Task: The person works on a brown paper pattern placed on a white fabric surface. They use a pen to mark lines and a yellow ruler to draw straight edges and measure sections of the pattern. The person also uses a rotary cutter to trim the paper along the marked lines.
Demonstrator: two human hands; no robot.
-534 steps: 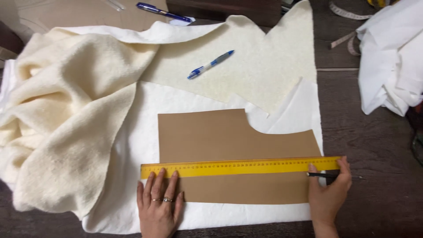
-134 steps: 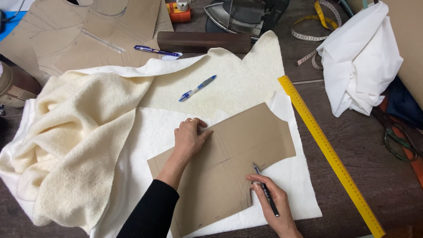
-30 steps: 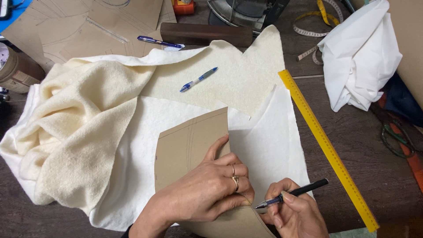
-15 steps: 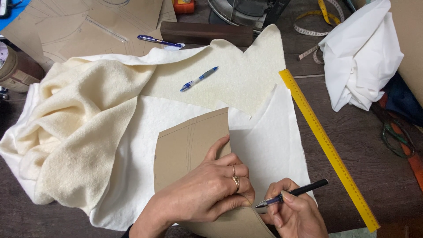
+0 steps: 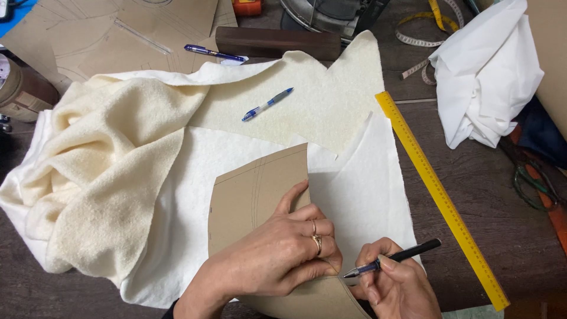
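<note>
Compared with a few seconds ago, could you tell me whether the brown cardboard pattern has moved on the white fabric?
Yes. The cardboard pattern has turned more upright and shifted away from the yellow ruler, exposing more white fabric between them.

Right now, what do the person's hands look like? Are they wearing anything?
Both hands are bare, with no gloves. The left hand wears two gold-coloured rings on neighbouring fingers. A bit of dark sleeve shows at its wrist by the bottom edge. The right hand shows no rings, and its nails look short and plain.
</note>
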